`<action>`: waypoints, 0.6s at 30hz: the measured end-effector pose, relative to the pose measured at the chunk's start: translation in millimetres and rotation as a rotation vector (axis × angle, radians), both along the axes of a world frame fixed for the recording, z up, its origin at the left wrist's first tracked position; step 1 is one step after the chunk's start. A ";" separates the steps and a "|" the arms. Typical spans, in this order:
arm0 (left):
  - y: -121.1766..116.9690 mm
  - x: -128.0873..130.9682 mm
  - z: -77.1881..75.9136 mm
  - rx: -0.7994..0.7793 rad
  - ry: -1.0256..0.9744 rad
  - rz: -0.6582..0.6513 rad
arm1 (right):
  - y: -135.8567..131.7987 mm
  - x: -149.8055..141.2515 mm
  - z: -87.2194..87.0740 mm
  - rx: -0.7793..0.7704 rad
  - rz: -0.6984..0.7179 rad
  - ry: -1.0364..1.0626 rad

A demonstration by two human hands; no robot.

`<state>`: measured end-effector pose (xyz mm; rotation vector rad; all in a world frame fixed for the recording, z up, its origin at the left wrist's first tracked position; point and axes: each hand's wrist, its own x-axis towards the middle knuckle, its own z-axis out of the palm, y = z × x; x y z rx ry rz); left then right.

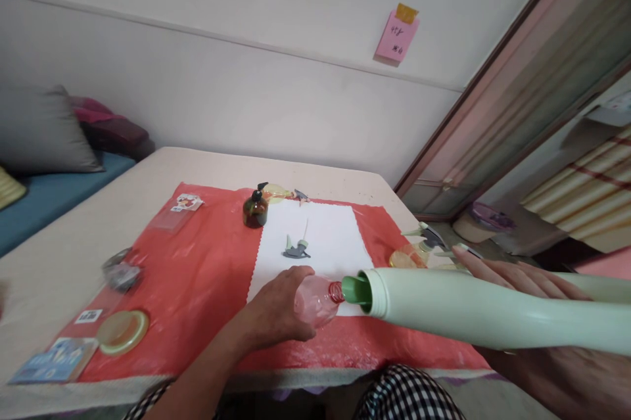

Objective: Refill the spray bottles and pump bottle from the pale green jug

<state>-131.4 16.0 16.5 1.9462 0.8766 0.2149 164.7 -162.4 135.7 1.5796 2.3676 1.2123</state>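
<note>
My left hand (282, 305) is wrapped around a clear pink bottle (318, 302) with no cap on its threaded neck, tilted to the right. In my right hand (537, 282) is a big pale green jug (444, 305), tipped sideways. Its green pouring spout (355, 290) meets the mouth of the pink bottle. Whether liquid flows between them I cannot tell. Behind my left hand, a grey spray trigger head (296, 249) with its tube lies on a white cloth (340, 229).
A brown pump bottle (255, 211) stands at the back, near a yellowish spray bottle (279, 192) on its side. Another spray bottle (411, 256) is behind the jug. At left on the red sheet (207, 288) are a round lid (123, 332) and plastic packaging (122, 270).
</note>
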 end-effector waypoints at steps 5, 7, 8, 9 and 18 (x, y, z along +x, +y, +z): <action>0.1 0.0 -3.4 -0.001 -0.008 -0.005 | -1.1 2.8 -0.6 -0.003 -0.009 -0.038; -0.5 0.0 -2.5 0.003 -0.008 -0.004 | -0.7 1.8 -0.2 0.012 0.007 -0.049; -0.7 -0.1 -1.7 0.002 -0.006 -0.002 | -0.2 1.1 0.0 0.017 0.008 -0.053; -0.9 -0.2 -1.0 0.000 -0.003 0.001 | 0.3 0.4 0.2 0.021 0.001 -0.057; -1.2 2.5 -8.7 0.081 0.012 0.023 | 2.7 -1.7 1.5 0.040 0.011 -0.107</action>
